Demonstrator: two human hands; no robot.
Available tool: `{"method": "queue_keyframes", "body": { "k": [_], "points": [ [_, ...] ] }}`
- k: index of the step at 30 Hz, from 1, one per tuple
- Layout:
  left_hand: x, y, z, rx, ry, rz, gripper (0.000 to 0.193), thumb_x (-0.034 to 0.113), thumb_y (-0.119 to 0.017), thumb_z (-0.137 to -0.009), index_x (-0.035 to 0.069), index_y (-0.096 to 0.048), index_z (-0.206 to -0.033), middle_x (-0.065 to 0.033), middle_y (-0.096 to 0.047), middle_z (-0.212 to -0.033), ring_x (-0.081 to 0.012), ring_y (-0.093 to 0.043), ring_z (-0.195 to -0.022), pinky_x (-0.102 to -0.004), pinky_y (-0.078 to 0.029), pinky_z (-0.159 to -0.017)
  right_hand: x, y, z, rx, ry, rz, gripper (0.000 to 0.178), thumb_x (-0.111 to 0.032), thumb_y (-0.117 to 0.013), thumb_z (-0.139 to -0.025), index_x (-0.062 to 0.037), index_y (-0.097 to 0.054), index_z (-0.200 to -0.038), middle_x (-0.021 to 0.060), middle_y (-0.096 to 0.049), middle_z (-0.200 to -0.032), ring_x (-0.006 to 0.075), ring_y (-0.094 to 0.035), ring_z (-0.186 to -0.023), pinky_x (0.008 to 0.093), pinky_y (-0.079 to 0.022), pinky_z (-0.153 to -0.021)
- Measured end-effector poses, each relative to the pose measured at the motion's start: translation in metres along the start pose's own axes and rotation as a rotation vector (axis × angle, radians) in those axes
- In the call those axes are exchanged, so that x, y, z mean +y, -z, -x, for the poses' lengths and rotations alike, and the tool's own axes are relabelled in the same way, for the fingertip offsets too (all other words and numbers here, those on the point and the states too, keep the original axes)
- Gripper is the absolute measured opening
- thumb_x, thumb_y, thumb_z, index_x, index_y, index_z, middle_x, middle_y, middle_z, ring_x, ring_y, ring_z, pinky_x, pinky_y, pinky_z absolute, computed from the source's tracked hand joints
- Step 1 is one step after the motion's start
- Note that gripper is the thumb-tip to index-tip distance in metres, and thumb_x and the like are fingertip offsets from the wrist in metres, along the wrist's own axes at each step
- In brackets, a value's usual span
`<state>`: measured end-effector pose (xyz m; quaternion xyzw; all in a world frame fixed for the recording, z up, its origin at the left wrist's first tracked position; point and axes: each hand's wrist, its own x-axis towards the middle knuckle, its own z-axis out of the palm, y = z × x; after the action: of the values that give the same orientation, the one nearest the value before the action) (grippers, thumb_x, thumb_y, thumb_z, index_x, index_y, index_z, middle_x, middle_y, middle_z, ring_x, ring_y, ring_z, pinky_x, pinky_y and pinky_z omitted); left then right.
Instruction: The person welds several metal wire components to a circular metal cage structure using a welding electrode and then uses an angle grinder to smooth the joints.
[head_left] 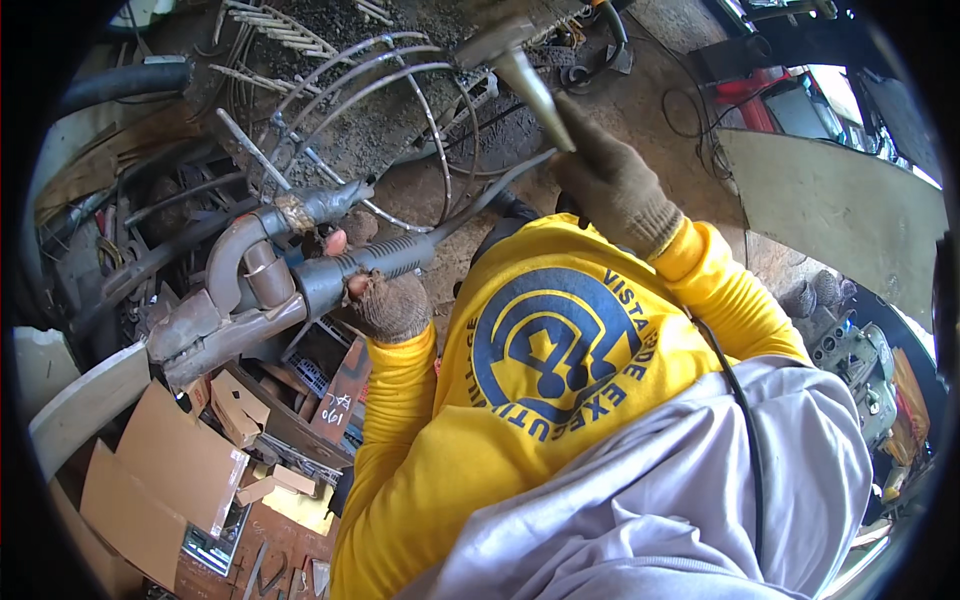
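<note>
My left hand, in a brown knit glove with bare fingertips, is closed around a dark ribbed pipe section. This section belongs to a grey-brown metal pipe assembly with a curved branch and welded joints; a thinner grey tube or cable extends from its right end. In my gloved right hand is a hammer, gripped by its pale handle. The hammer is raised at upper centre, its metal head above and to the right of the pipe assembly and apart from it.
Bent metal rings and several threaded rods lie beyond the pipe. Scrap metal crowds the left. Open cardboard boxes sit at lower left. A flat pale panel and a grey machine part are at the right. A black cable crosses my clothing.
</note>
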<state>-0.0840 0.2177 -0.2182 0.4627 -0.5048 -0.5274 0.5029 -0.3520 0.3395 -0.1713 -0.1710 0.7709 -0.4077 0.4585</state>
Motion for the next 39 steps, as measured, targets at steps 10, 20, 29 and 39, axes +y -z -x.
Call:
{"method": "queue_keyframes", "body": {
  "k": [10,20,29,39],
  "points": [
    [-0.002,0.016,-0.002,-0.074,-0.067,-0.325,0.051,0.045,-0.044,-0.106,-0.001,-0.052,-0.124,-0.0166,-0.061,-0.121,-0.0219,-0.061,-0.100,-0.0346,-0.054,-0.089,-0.008,-0.002,0.003,-0.089,0.035,0.170,0.067,-0.022,-0.062,-0.097,-0.0215,-0.035,-0.159,0.0084,-0.070,-0.092,0.0128,-0.067,-0.072,0.0297,-0.056,-0.068],
    [0.006,0.004,0.000,-0.012,0.002,-0.119,0.046,0.041,-0.053,-0.102,0.000,-0.053,-0.123,-0.0165,-0.061,-0.117,-0.0232,-0.062,-0.098,-0.0379,-0.054,-0.086,0.013,-0.023,0.009,-0.011,0.078,0.018,0.066,-0.023,-0.063,-0.097,-0.0210,-0.037,-0.158,0.0086,-0.069,-0.090,0.0138,-0.068,-0.072,0.0307,-0.056,-0.067],
    [0.004,0.008,-0.010,-0.037,0.092,-0.053,0.058,0.044,-0.065,-0.096,0.004,-0.049,-0.134,-0.0170,-0.057,-0.121,-0.0225,-0.061,-0.101,-0.0399,-0.056,-0.084,0.007,-0.019,-0.004,-0.037,0.038,-0.047,0.067,-0.024,-0.063,-0.096,-0.0198,-0.038,-0.158,0.0075,-0.069,-0.091,0.0119,-0.066,-0.069,0.0281,-0.055,-0.064],
    [0.023,0.004,-0.021,-0.168,-0.631,-0.787,0.045,0.044,-0.049,-0.105,0.005,-0.051,-0.127,-0.0183,-0.060,-0.111,-0.0244,-0.064,-0.099,-0.0373,-0.057,-0.084,-0.036,0.037,-0.052,-0.253,0.139,-0.188,0.069,-0.027,-0.067,-0.096,-0.0050,-0.039,-0.155,0.0097,-0.067,-0.104,0.0131,-0.065,-0.078,0.0292,-0.056,-0.069]
  ]
}}
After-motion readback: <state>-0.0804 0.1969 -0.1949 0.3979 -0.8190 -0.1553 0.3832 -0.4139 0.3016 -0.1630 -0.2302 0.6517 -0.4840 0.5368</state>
